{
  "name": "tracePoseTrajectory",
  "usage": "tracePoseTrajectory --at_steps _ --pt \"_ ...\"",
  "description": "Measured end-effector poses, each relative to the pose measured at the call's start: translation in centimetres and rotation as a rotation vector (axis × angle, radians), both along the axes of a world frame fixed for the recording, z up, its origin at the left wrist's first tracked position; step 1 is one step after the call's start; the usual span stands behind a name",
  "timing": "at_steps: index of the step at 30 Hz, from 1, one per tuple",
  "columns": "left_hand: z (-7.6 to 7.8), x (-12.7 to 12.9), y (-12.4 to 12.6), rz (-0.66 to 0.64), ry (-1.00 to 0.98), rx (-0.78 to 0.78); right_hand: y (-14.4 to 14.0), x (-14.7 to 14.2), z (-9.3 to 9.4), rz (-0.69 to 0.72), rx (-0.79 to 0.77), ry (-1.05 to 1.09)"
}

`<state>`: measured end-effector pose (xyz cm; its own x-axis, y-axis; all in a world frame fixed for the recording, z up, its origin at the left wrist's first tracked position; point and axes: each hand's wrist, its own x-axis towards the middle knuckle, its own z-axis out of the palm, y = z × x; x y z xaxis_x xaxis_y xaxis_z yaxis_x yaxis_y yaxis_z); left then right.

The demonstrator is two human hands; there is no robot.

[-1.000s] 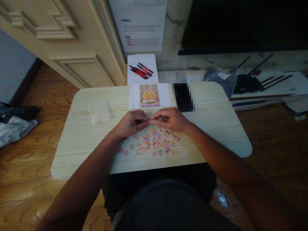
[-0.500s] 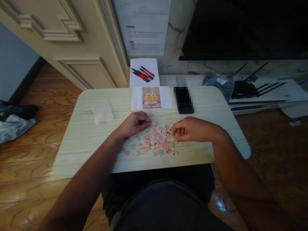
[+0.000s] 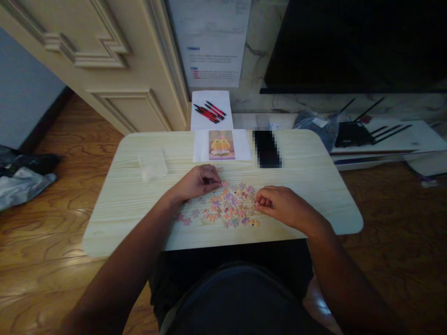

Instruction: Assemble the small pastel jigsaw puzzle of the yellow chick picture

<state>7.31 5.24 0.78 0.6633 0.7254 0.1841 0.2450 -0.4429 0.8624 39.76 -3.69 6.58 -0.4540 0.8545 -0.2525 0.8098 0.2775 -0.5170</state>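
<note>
Many small pastel jigsaw puzzle pieces (image 3: pixel 230 204) lie in a loose pile on the pale wood-grain table. At the pile's upper left, my left hand (image 3: pixel 200 181) is closed, pinching a pink puzzle piece (image 3: pixel 225 184) between thumb and fingertips. My right hand (image 3: pixel 279 203) is at the pile's right edge with its fingers curled in. A small pinkish puzzle piece (image 3: pixel 257 204) shows at those fingertips, partly hidden by them. Beyond the pile lies a printed picture (image 3: pixel 222 145) of a yellow cartoon figure, on white paper.
A clear plastic bag (image 3: pixel 152 166) lies on the table's left part. A dark pixelated phone-like object (image 3: pixel 268 149) is at the back right. Several red and black pens (image 3: pixel 211 112) rest on paper beyond the table (image 3: pixel 115 200). A router (image 3: pixel 354 134) stands on the shelf at right.
My right hand has moved slightly right and down, to the pile's outer edge. My left hand stays nearly in place with the pink puzzle piece. The whole view has shifted slightly.
</note>
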Motion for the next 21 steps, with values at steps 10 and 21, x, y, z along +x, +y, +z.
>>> tracePoseTrajectory --at_steps 10,21 --pt "0.8 -0.4 -0.3 -0.068 0.005 -0.009 1.5 -1.7 1.3 -0.093 0.053 0.263" --pt "0.8 -0.3 -0.4 -0.070 -0.004 -0.058 7.2 -6.0 -0.8 -0.079 0.088 0.411"
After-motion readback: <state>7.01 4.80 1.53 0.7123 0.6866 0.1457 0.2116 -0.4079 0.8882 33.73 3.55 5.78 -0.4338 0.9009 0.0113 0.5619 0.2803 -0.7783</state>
